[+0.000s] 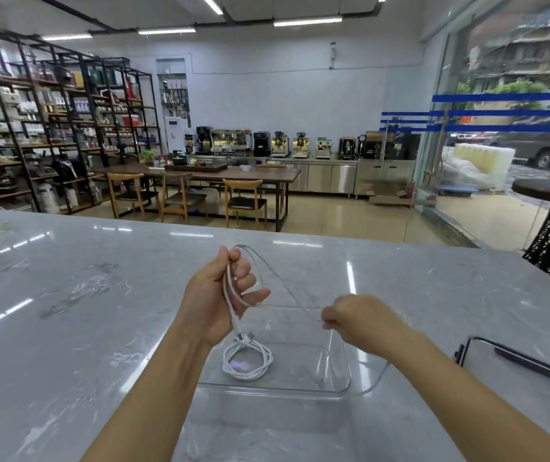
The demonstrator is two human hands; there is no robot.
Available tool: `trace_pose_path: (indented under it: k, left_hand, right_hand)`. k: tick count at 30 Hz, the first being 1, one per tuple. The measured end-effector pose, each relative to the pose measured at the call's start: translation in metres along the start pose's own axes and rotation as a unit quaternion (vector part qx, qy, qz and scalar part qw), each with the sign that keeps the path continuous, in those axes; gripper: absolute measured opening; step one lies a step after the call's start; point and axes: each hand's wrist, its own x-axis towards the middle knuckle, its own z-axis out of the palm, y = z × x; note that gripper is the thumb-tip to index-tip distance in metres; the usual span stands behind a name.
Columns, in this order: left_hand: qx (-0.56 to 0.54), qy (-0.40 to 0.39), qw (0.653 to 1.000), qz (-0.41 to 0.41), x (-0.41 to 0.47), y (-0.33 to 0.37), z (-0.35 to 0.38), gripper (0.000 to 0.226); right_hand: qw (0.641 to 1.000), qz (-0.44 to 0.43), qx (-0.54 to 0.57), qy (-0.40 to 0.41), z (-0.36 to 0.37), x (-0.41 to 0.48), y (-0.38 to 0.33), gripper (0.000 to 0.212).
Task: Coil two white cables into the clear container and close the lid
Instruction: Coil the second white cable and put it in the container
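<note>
A clear rectangular container (342, 368) stands on the grey marble counter in front of me. One white cable (247, 361) lies coiled on its floor at the left. My left hand (223, 291) is held above the container's left rim, fingers closed around loops of a second white cable (277, 275). That cable arcs to the right, where my right hand (357, 323) pinches it over the container's far right corner. Its free length hangs down and curves past the container's right side. A clear lid (267, 435) lies flat on the counter just nearer to me than the container.
The marble counter (83, 311) stretches wide to the left and back. A dark metal-framed object (517, 358) lies at the right edge. Beyond the counter are a wooden table with chairs, shelves and coffee machines.
</note>
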Motion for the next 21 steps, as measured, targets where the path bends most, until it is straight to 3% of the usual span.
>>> trace_pose_path:
  k: [3, 8, 12, 16, 21]
  left_hand:
    - [0.108, 0.035, 0.993, 0.026, -0.002, -0.007, 0.009, 0.039]
    - [0.259, 0.018, 0.966, 0.0, -0.01, -0.015, 0.011, 0.03]
    - [0.34, 0.001, 0.94, -0.031, -0.019, -0.025, 0.011, 0.029]
    - [0.397, -0.026, 0.913, -0.086, -0.028, -0.031, 0.011, 0.029]
    - [0.494, -0.067, 0.857, -0.127, -0.034, -0.028, 0.016, 0.038]
  right_hand:
    - [0.99, -0.106, -0.047, -0.084, -0.018, -0.007, -0.036, 0.016]
    - [0.974, -0.21, 0.001, -0.082, -0.053, -0.023, -0.07, 0.022]
    - [0.976, -0.205, 0.07, -0.016, -0.072, -0.023, -0.07, 0.015]
    - [0.978, -0.189, 0.068, 0.056, -0.073, -0.016, -0.059, 0.015]
    - [0.985, -0.134, 0.1, 0.039, -0.074, -0.007, -0.051, 0.029]
